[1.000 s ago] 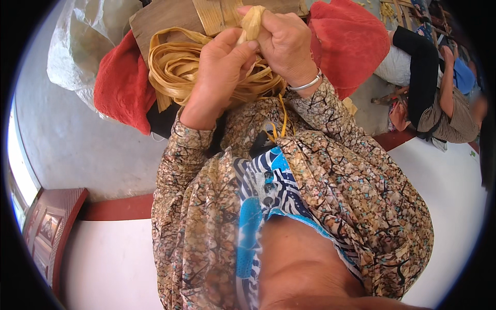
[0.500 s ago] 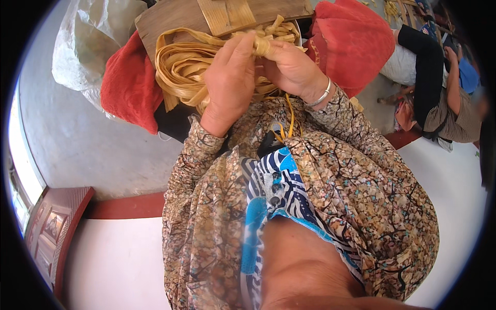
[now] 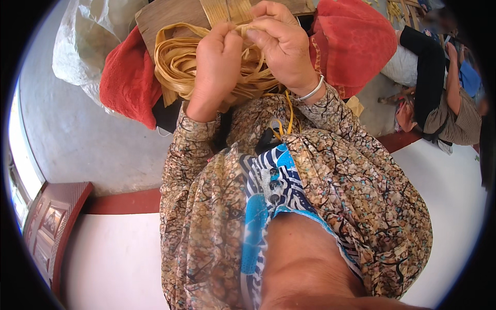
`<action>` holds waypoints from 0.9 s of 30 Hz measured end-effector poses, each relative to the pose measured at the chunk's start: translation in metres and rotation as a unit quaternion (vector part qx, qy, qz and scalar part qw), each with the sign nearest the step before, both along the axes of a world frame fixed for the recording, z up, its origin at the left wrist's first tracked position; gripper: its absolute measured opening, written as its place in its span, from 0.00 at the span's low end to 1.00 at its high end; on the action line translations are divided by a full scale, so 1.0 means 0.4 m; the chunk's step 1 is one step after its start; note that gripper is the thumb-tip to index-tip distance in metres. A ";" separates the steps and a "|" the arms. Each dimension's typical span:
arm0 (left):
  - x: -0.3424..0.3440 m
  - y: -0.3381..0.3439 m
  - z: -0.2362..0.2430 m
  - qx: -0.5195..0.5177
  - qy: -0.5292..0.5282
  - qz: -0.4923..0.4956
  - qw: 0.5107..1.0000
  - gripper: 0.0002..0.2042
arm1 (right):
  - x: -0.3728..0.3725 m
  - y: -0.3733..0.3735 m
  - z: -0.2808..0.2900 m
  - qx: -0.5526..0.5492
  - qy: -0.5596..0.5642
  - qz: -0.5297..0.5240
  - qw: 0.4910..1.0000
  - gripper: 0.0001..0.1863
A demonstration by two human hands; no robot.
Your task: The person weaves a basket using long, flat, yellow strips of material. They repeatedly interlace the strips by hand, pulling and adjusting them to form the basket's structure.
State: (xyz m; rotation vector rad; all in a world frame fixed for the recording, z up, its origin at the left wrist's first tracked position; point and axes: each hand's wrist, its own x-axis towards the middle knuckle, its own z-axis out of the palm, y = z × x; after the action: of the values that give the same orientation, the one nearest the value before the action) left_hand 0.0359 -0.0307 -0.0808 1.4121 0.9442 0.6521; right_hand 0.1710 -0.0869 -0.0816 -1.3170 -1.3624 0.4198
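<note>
A loose coil of flat, straw-coloured braid [image 3: 178,62] lies on a wooden board [image 3: 160,18] at my lap. Above it my left hand [image 3: 218,64] is closed, thumb and fingers pinching a pale fibre strip [image 3: 242,32]. Close beside it, my right hand [image 3: 285,49], with a silver bangle [image 3: 313,89] at the wrist, grips the same strip between thumb and bent forefinger. Its other fingers curl above. A wider woven straw band [image 3: 219,10] runs up the board just beyond my fingertips. My fingers partly hide the strip's ends.
Red cloths [image 3: 129,77] flank the board, the other red cloth [image 3: 354,46] being at right. A translucent plastic bag [image 3: 90,41] stands at far left. On the right, a seated person [image 3: 434,77] is nearby. A carved wooden piece of furniture [image 3: 54,222] is at lower left.
My right hand has moved up and turned, its fingers now raised above the strip. My left hand has shifted slightly left and down. The bunched strip at the right thumb no longer shows.
</note>
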 end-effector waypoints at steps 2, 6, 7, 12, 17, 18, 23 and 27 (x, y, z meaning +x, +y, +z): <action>-0.012 -0.022 0.016 -0.214 -0.095 0.032 0.972 0.11 | 0.000 0.000 -0.002 -0.067 0.135 0.011 0.988 0.04; -0.117 -0.088 -0.035 -0.103 -0.087 -0.052 0.989 0.09 | 0.039 -0.008 -0.037 -0.095 0.372 0.076 0.920 0.06; -0.134 -0.080 -0.037 0.073 0.010 -0.043 0.996 0.07 | 0.040 -0.013 -0.040 -0.124 0.335 0.086 0.930 0.07; -0.120 -0.050 0.018 0.389 0.155 -0.050 0.907 0.03 | 0.066 0.009 0.069 -0.104 0.013 0.094 0.990 0.13; -0.095 -0.016 0.049 0.377 0.101 -0.117 0.913 0.02 | 0.090 0.027 0.124 -0.148 -0.308 0.261 0.903 0.13; -0.093 -0.011 0.056 0.345 0.087 -0.133 0.925 0.02 | 0.098 0.021 0.135 -0.209 -0.306 0.292 0.882 0.13; -0.108 -0.005 0.091 0.107 0.011 -0.215 0.971 0.07 | 0.156 -0.027 0.158 -0.325 -0.138 0.333 0.874 0.11; -0.071 0.100 0.034 -0.057 -0.032 -0.127 0.990 0.11 | 0.178 0.052 0.050 -0.294 0.000 0.215 0.931 0.13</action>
State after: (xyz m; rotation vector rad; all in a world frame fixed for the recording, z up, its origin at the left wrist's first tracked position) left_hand 0.0074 0.0093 -0.0670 1.3725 0.7257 0.4428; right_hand 0.2420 -0.0660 -0.0616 -1.4782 -1.5942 1.2002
